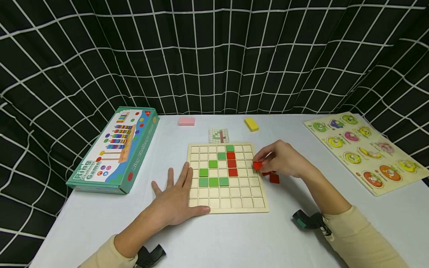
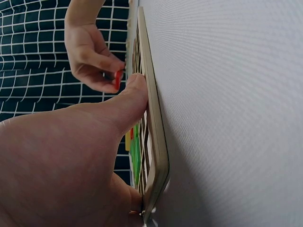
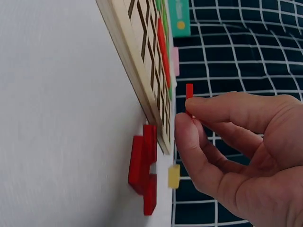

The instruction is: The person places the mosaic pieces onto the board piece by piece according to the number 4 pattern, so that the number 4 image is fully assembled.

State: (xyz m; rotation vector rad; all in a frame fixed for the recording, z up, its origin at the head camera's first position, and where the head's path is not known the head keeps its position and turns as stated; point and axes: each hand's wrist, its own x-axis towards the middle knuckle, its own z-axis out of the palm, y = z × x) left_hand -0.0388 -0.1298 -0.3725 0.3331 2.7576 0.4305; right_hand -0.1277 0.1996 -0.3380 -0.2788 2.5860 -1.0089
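Where fingers pinch, red tile (image 1: 257,165) half hidden

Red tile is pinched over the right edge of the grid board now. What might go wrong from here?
The right hand holds the red tile only by fingertips, so it might slip or land tilted across a cell wall. The loose red tiles lie close under that hand beside the grid board; a low wrist may scatter them. The left hand lies flat on the board's corner; lifting it may let the board slide.
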